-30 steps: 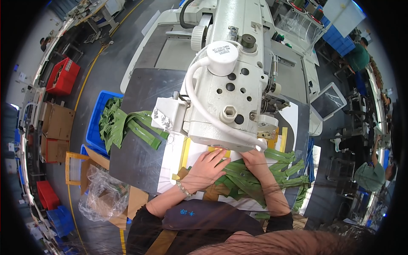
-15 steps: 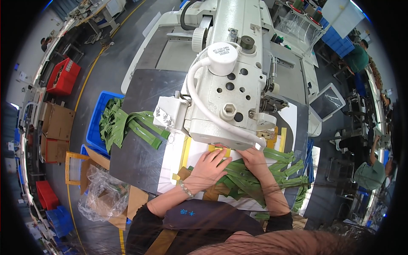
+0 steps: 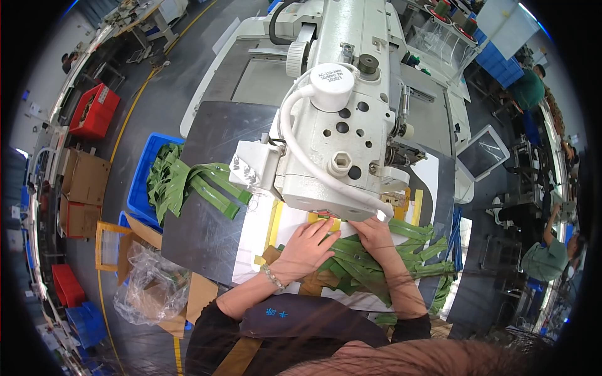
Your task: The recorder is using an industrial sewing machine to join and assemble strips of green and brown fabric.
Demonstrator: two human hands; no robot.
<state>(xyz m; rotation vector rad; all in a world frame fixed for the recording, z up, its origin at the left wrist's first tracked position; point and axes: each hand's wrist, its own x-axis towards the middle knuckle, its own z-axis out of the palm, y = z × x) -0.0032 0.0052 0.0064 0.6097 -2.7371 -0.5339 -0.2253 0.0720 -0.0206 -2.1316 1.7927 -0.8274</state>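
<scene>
My left hand (image 3: 305, 252) lies with its fingers stretched and apart beside the yellow-edged opening (image 3: 324, 222) in a white plate, under the head of a large white sewing machine (image 3: 338, 144). A bit of green shows at that opening. Close by, my right hand (image 3: 375, 240) has its fingers bent and drawn together at the machine head's lower edge. Its fingertips are partly hidden there, and what they hold cannot be made out. A pile of green fabric strips (image 3: 354, 260) with small fasteners spreads below and between both hands and on under the right forearm.
More green strips (image 3: 166, 185) spill from a blue bin (image 3: 142, 191) onto the dark tabletop (image 3: 207, 241) at left. A cardboard box (image 3: 194, 294) with clear plastic (image 3: 147, 291) stands at lower left. A tablet-like screen (image 3: 483, 153) is at right; other people sit farther right.
The view has shifted very slightly, so the machine head sits a little farther right in the picture. Both hands stay in nearly the same place.
</scene>
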